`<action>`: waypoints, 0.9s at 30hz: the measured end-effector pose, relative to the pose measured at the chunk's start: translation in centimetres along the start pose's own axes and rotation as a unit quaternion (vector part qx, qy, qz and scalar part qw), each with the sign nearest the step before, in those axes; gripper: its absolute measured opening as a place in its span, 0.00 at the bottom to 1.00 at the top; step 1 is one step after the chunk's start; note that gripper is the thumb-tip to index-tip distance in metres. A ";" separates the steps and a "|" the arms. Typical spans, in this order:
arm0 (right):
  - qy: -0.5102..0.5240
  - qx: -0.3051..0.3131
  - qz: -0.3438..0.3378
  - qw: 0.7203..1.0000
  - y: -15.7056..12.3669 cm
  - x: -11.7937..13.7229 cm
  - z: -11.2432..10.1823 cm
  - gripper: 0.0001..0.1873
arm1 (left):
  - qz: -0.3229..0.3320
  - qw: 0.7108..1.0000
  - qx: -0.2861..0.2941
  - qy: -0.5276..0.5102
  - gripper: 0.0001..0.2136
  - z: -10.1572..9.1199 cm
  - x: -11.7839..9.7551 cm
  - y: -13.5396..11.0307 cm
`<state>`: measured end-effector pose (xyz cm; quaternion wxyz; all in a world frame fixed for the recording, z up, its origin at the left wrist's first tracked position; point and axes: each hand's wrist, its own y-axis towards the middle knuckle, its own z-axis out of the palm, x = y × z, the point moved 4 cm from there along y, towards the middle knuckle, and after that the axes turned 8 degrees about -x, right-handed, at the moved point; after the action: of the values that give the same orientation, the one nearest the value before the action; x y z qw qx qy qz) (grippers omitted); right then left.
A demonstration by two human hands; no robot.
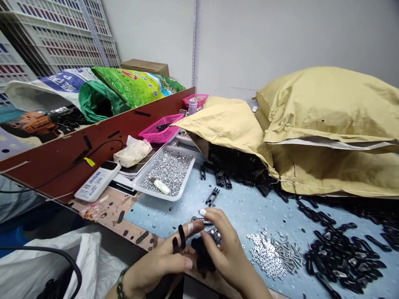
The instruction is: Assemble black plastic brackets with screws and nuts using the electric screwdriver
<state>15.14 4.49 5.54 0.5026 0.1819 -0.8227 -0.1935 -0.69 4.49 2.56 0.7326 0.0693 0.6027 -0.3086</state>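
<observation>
the person's left hand (162,263) and right hand (229,249) meet at the near edge of the counter (249,207), and between them sits a black plastic part (202,253). both hands are curled closed on it. the left thumb presses against it from the left, and the right fingers wrap it from the right and from above, so most of it is hidden. a taped left finger stretches forward over the part, with a slim black piece (181,236) standing beside it. how the part is built cannot be told.

just to the right of the right hand lies a spread of small silver nuts and screws (271,251), and further right a heap of black parts (339,253). one loose black link (212,196) lies beyond the hands on the blue surface. further back, left of the link, stands a white tray (146,189) filled with silver hardware, and behind that a pink basket (160,128). big yellow sacks (327,108) fill the far right, with more black parts spilling from under them.
</observation>
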 end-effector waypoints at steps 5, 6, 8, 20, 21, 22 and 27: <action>0.026 0.123 -0.091 0.988 0.3 2.7 0.4 0.15 | 0.015 0.994 0.108 -0.013 0.29 1.7 -0.5 0.0; 0.039 0.114 -0.087 0.989 0.1 2.5 -0.1 0.11 | 0.028 0.997 0.071 -0.001 0.28 1.5 -0.4 0.0; 0.066 0.062 -0.012 0.996 -0.6 1.2 -2.0 0.08 | 0.074 0.992 -0.061 0.077 0.25 0.7 0.1 -0.3; 0.049 0.125 0.308 0.942 -4.6 -6.2 -3.6 0.08 | 0.342 0.703 -0.092 0.617 0.19 4.9 4.2 -2.6; 0.038 0.133 0.301 0.944 -4.6 -6.3 -3.5 0.08 | 0.338 0.700 -0.089 0.623 0.19 4.9 4.1 -2.6; 0.029 0.139 0.293 0.946 -4.5 -6.3 -3.4 0.08 | 0.335 0.699 -0.088 0.626 0.19 4.8 4.0 -2.6; -0.006 0.160 0.258 0.953 -4.5 -6.1 -3.3 0.08 | 0.316 0.709 -0.096 0.623 0.20 4.9 4.0 -2.7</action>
<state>21.20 3.21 0.03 0.4951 0.0404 -0.8646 0.0758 2.32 -1.54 0.86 0.2481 0.3614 0.8915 0.1140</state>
